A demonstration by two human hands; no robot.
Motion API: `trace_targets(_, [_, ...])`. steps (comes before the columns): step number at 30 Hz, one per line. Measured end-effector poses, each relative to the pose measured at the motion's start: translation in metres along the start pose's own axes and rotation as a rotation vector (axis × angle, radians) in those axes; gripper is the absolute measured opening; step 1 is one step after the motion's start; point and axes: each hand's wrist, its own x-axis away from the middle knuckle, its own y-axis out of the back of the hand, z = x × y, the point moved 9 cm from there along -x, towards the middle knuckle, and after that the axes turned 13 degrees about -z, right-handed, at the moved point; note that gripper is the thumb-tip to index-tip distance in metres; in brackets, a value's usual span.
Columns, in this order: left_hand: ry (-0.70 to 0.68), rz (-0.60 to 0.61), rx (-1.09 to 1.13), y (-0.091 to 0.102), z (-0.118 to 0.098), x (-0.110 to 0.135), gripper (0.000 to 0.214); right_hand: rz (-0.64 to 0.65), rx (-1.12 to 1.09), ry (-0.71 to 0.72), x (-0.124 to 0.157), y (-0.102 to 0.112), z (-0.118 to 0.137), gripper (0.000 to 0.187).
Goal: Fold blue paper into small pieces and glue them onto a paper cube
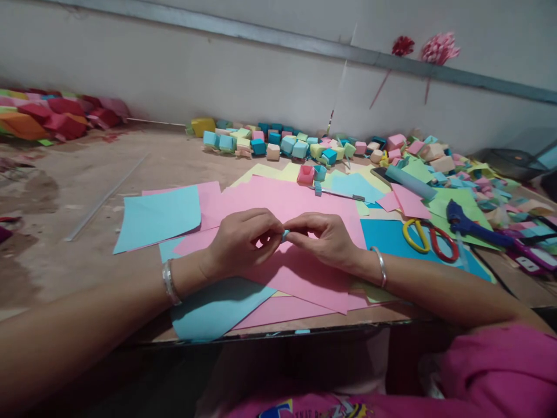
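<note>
Small light-blue paper piece (285, 235), one: held at the meeting point of my two hands, above the large pink sheet (300, 273); mostly covered by the fingertips, so its exact shape cannot be told.

Left hand (243, 241), mine: thumb and forefinger curved into a ring, tips drawn together, pinching the piece from its left side. Silver bangle (171, 283) at the wrist.

Right hand (326, 241), mine: thumb and forefinger nearly closed, a narrow gap between them behind the tips, pinching the same piece from its right side. Thin silver bangle (379, 267) at the wrist.

Containers: pink paper box (306, 175), open-topped, beyond my fingers; light-blue paper box (319, 172), just beside it on the right. Contents of either cannot be told.

Near the boxes: folded blue paper strip (318, 188); pen (343, 194), lying slantwise on the paper.

To the right: scissors with yellow and red handle loops (407, 235); blue glue gun (472, 226); rolled blue paper (411, 182).

To the left: light-blue sheet (159, 217), overlapping pink paper on the tabletop (108, 174).

Along the wall: row of small coloured paper boxes (274, 138), closely grouped.
</note>
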Motion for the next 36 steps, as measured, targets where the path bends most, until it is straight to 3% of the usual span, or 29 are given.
trace_targets(11, [0.027, 0.008, -0.029, -0.001, 0.003, 0.001, 0.010, -0.025, -0.036, -0.007, 0.000, 0.001, -0.002, 0.015])
trace_targets(24, [0.050, 0.056, -0.004, -0.006, 0.005, 0.004, 0.008, 0.021, -0.112, -0.199, -0.003, -0.002, -0.014, 0.012])
trace_targets(36, [0.101, 0.036, 0.029, -0.004, 0.006, 0.002, 0.008, 0.028, -0.113, -0.146, -0.002, -0.004, -0.011, 0.013])
